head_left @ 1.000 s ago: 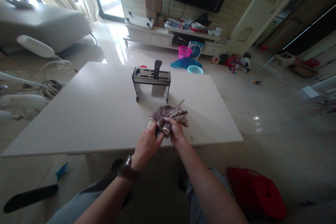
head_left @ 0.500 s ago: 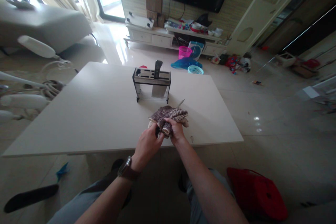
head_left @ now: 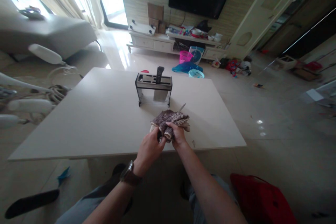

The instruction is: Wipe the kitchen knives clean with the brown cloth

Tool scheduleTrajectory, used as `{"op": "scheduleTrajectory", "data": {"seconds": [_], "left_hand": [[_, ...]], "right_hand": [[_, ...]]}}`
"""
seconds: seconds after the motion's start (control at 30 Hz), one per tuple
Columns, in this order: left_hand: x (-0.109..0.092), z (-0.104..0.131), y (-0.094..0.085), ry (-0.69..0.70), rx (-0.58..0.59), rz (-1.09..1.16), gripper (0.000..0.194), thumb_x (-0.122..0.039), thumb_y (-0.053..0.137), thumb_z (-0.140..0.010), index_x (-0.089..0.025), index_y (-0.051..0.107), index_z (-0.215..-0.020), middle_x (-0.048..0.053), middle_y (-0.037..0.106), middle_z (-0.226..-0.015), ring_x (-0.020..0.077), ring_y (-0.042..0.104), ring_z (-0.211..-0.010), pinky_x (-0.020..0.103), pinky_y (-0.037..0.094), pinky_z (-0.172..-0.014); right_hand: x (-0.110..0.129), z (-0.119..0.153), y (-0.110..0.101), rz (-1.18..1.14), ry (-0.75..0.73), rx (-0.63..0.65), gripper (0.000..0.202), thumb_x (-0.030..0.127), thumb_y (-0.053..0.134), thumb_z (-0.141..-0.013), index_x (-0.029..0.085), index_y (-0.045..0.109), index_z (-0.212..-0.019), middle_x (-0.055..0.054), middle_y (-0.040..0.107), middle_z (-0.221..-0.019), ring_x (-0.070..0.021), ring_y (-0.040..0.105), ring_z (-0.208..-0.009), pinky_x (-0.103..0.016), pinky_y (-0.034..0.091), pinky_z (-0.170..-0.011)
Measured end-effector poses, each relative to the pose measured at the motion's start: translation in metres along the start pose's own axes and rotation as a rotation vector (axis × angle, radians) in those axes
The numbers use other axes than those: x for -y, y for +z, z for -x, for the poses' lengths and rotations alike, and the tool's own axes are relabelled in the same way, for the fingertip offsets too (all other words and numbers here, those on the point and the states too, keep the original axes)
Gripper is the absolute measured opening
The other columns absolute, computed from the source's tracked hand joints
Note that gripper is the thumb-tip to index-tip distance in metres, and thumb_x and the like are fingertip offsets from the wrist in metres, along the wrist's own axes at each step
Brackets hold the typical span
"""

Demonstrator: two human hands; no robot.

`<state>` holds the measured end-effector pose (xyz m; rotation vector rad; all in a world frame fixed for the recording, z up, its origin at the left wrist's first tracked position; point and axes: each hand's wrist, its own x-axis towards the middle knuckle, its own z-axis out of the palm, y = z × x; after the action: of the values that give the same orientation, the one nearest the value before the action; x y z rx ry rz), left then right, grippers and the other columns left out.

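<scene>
A brown-and-cream cloth (head_left: 172, 117) is bunched up over the near part of the white table. From its far right side sticks out the pointed blade of a knife (head_left: 183, 106); the cloth hides the middle of it. My left hand (head_left: 151, 145) is closed around a dark piece at the cloth's near left, which lines up with the blade and looks like the knife's handle. My right hand (head_left: 178, 135) grips the folded cloth, thumb on top. Beyond them stands a metal-and-black knife rack (head_left: 154, 80), with a black-handled, broad-bladed cleaver (head_left: 159, 75) in it.
The white table (head_left: 78, 119) reaches from my legs toward the TV cabinet. A red stool-like object (head_left: 262, 199) sits on the floor at right. White chair-like pieces (head_left: 31, 105) crowd the left side. Baskets (head_left: 196, 74) and a blue bag (head_left: 187, 66) lie past the far edge.
The view has shifted slightly, so everything sits a little lower and further right. Both hands keep their hold on the cloth and knife, with hardly any visible movement.
</scene>
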<state>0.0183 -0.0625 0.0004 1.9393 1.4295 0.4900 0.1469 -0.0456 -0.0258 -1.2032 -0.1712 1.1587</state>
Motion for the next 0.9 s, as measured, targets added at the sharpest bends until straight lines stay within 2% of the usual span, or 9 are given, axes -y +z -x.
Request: {"op": "scheduleTrajectory", "data": {"seconds": [0.27,0.5,0.67,0.77,0.9], "left_hand": [[-0.001,0.0,-0.005,0.013,-0.014,0.0,0.016,-0.03,0.058,-0.093,-0.02,0.062,-0.105,0.008,0.072,-0.089,0.023,0.067,-0.078,0.03,0.039,-0.068],[0.016,-0.012,-0.018,0.117,-0.013,0.135,0.013,-0.031,0.061,-0.089,-0.019,0.065,-0.094,0.002,0.068,-0.08,0.0156,0.06,-0.072,0.026,0.038,-0.067],[0.02,-0.016,-0.019,0.119,-0.018,0.148,0.013,-0.031,0.062,-0.087,-0.019,0.066,-0.086,-0.001,0.063,-0.069,0.0126,0.052,-0.063,0.024,0.035,-0.062],[0.017,-0.014,-0.016,0.116,-0.015,0.098,0.011,-0.029,0.061,-0.087,-0.02,0.067,-0.086,-0.001,0.064,-0.069,0.0128,0.051,-0.061,0.025,0.033,-0.061],[0.011,-0.011,-0.013,0.115,-0.031,0.09,0.011,-0.028,0.06,-0.088,-0.02,0.067,-0.092,0.002,0.069,-0.076,0.0142,0.056,-0.065,0.026,0.034,-0.063]], "right_hand": [[-0.004,-0.004,-0.003,0.017,-0.005,0.016,0.036,0.022,0.085,-0.049,0.016,0.071,-0.082,-0.001,0.076,-0.079,-0.0184,0.07,-0.071,-0.028,0.057,-0.065],[0.003,-0.004,-0.002,0.045,-0.063,0.076,0.037,0.021,0.087,-0.051,0.017,0.069,-0.083,-0.001,0.077,-0.087,-0.0206,0.073,-0.083,-0.031,0.06,-0.077],[0.018,-0.012,-0.007,0.019,-0.185,-0.024,0.035,0.022,0.086,-0.054,0.018,0.069,-0.084,-0.002,0.078,-0.091,-0.0224,0.074,-0.09,-0.034,0.061,-0.082],[0.022,-0.018,-0.012,-0.008,-0.216,-0.072,0.036,0.023,0.087,-0.054,0.019,0.069,-0.086,-0.002,0.078,-0.094,-0.0219,0.073,-0.094,-0.033,0.061,-0.084],[0.016,-0.012,-0.01,0.028,-0.121,0.04,0.037,0.024,0.088,-0.053,0.018,0.07,-0.084,-0.003,0.078,-0.092,-0.0225,0.073,-0.088,-0.035,0.061,-0.083]]}}
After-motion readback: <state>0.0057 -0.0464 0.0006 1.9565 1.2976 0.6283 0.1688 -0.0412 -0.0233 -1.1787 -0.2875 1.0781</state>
